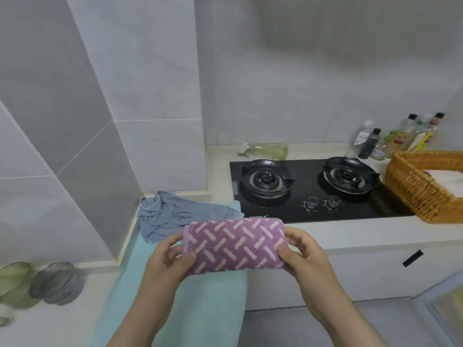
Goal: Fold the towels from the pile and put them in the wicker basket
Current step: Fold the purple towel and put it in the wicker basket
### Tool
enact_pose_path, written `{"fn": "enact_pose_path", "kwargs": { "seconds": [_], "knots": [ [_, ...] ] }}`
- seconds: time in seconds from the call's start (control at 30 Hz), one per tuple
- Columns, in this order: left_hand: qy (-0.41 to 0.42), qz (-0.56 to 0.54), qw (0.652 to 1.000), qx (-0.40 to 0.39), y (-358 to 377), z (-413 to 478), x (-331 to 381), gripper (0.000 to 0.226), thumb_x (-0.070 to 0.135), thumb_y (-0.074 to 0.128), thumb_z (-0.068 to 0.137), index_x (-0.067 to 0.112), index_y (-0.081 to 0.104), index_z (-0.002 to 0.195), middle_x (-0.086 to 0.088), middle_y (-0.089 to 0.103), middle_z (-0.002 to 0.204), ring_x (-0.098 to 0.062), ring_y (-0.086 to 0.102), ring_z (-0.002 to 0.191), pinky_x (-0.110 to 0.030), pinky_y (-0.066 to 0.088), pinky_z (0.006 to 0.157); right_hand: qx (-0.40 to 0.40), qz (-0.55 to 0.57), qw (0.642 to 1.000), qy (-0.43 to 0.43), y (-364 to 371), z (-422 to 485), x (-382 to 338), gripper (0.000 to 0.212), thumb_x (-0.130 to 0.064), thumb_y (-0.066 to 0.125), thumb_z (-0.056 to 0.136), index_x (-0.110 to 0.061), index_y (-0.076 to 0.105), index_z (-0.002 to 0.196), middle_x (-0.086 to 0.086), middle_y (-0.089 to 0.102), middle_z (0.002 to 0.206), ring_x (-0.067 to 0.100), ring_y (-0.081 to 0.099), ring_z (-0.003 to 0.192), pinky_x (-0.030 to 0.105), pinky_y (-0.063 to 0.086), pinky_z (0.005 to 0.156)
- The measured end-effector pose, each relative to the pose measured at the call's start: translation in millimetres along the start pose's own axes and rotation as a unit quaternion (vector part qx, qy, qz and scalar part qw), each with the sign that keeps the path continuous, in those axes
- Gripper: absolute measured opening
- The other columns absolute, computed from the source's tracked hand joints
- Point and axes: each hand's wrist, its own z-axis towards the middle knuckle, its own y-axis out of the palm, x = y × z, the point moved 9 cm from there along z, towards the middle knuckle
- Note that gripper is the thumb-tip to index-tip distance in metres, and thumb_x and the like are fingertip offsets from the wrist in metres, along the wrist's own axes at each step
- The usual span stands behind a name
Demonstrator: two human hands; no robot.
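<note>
While the left hand [168, 259] and right hand [302, 251] clamp the purple towel [233, 246], hob lettering [259, 216] seems too blurred to read.

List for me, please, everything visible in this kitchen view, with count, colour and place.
counter: one, cream, along the tiled wall
hob: one, black, two burners, set in the counter
purple towel: one, purple with pink dashes, folded, held in front of the hob
blue towel: one, grey-blue, crumpled, left of the hob
teal towel: one, light teal, spread flat, nearest the camera
wicker basket: one, orange-brown, right of the hob
white cloth: one, inside the wicker basket
spray bottle: one, pale green, lying behind the hob
bottles: several, mixed colours, back right corner
green bowl: one, lower left
grey bowl: one, beside the green bowl
left hand: fingers grip the purple towel's left end
right hand: fingers grip its right end
</note>
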Motion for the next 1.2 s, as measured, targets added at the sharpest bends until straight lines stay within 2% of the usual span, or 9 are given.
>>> {"fn": "enact_pose_path", "kwargs": {
  "seconds": [0.13, 0.27, 0.37, 0.47, 0.53, 0.63, 0.77, 1.07, 1.2],
  "knots": [
    [0.001, -0.006, 1.000, -0.011, 40.7, 15.3, 4.8, 0.052, 0.011, 0.074, 0.067, 0.015, 0.060, 0.117, -0.012, 0.074, 0.101, -0.023, 0.072, 0.087, -0.033, 0.060, 0.077, 0.017, -0.003, 1.000, -0.011, -37.1, 9.6, -16.3, 0.025, -0.006, 0.062, 0.091, -0.024, 0.066, 0.108, -0.012, 0.070, 0.104, 0.016, 0.071, 0.092, 0.033, 0.058, 0.082],
    [-0.005, -0.013, 1.000, -0.026, 88.0, 31.4, 0.7, 0.047, 0.000, 0.072, 0.076, 0.013, 0.059, 0.119, -0.015, 0.072, 0.104, -0.023, 0.070, 0.089, -0.041, 0.055, 0.086, 0.043, -0.008, 0.999, -0.021, -78.1, 25.9, -31.1, 0.024, -0.007, 0.062, 0.091, -0.023, 0.065, 0.108, -0.011, 0.070, 0.102, 0.012, 0.070, 0.089, 0.029, 0.059, 0.077],
    [-0.009, -0.018, 0.999, -0.040, 126.8, 41.5, -3.0, 0.041, -0.002, 0.069, 0.082, 0.014, 0.060, 0.119, -0.013, 0.073, 0.102, -0.021, 0.071, 0.087, -0.037, 0.055, 0.083, 0.059, -0.016, 0.998, -0.024, -113.2, 35.0, -40.3, 0.023, -0.008, 0.061, 0.092, -0.024, 0.064, 0.108, -0.009, 0.068, 0.104, 0.004, 0.069, 0.087, 0.024, 0.059, 0.073],
    [-0.006, -0.017, 0.997, -0.068, 170.4, 47.4, -3.7, 0.050, 0.012, 0.076, 0.066, 0.017, 0.062, 0.115, -0.012, 0.074, 0.099, -0.020, 0.071, 0.085, -0.029, 0.059, 0.073, 0.073, -0.024, 0.997, -0.024, -150.7, 43.5, -46.7, 0.021, -0.011, 0.060, 0.093, -0.025, 0.063, 0.108, -0.009, 0.067, 0.105, 0.001, 0.068, 0.088, 0.027, 0.060, 0.074],
    [-0.004, -0.016, 0.997, -0.079, 198.4, 50.3, -4.7, 0.048, 0.014, 0.070, 0.066, 0.018, 0.063, 0.114, -0.011, 0.074, 0.097, -0.021, 0.071, 0.086, -0.033, 0.058, 0.076, 0.082, -0.028, 0.996, -0.024, -174.9, 48.3, -50.9, 0.021, -0.012, 0.059, 0.094, -0.027, 0.063, 0.108, -0.010, 0.067, 0.104, 0.000, 0.068, 0.088, 0.033, 0.060, 0.075],
    [0.000, -0.006, 0.995, -0.099, 238.1, 54.4, -8.4, 0.044, 0.015, 0.067, 0.069, 0.019, 0.063, 0.113, -0.011, 0.074, 0.098, -0.022, 0.070, 0.089, -0.039, 0.054, 0.082, 0.089, -0.031, 0.995, -0.032, -208.9, 55.1, -57.9, 0.021, -0.012, 0.058, 0.094, -0.027, 0.063, 0.109, -0.008, 0.067, 0.105, 0.001, 0.067, 0.090, 0.025, 0.057, 0.072],
    [0.000, 0.018, 0.992, -0.126, 281.9, 60.1, -16.3, 0.047, 0.016, 0.066, 0.071, 0.016, 0.061, 0.118, -0.012, 0.073, 0.099, -0.024, 0.070, 0.090, -0.039, 0.054, 0.082, 0.107, -0.026, 0.994, -0.029, -248.8, 59.7, -61.1, 0.020, -0.014, 0.059, 0.094, -0.027, 0.064, 0.108, -0.007, 0.067, 0.103, 0.007, 0.067, 0.093, 0.028, 0.057, 0.078],
    [-0.004, 0.039, 0.983, -0.178, 367.0, 75.4, -26.8, 0.044, 0.012, 0.068, 0.073, 0.014, 0.062, 0.117, -0.009, 0.074, 0.094, -0.021, 0.071, 0.086, -0.035, 0.056, 0.077, 0.160, 0.012, 0.987, -0.029, -323.9, 67.7, -63.1, 0.018, -0.012, 0.056, 0.096, -0.025, 0.064, 0.106, -0.006, 0.067, 0.098, 0.005, 0.068, 0.085, 0.031, 0.058, 0.081],
    [-0.008, 0.043, 0.979, -0.201, 405.9, 88.0, -34.8, 0.042, 0.010, 0.069, 0.074, 0.015, 0.062, 0.116, -0.010, 0.073, 0.096, -0.022, 0.071, 0.086, -0.042, 0.054, 0.082, 0.181, 0.028, 0.983, -0.023, -355.9, 80.1, -60.1, 0.019, -0.011, 0.057, 0.096, -0.024, 0.064, 0.107, -0.007, 0.069, 0.097, 0.011, 0.069, 0.088, 0.036, 0.058, 0.085]
  ]
}}
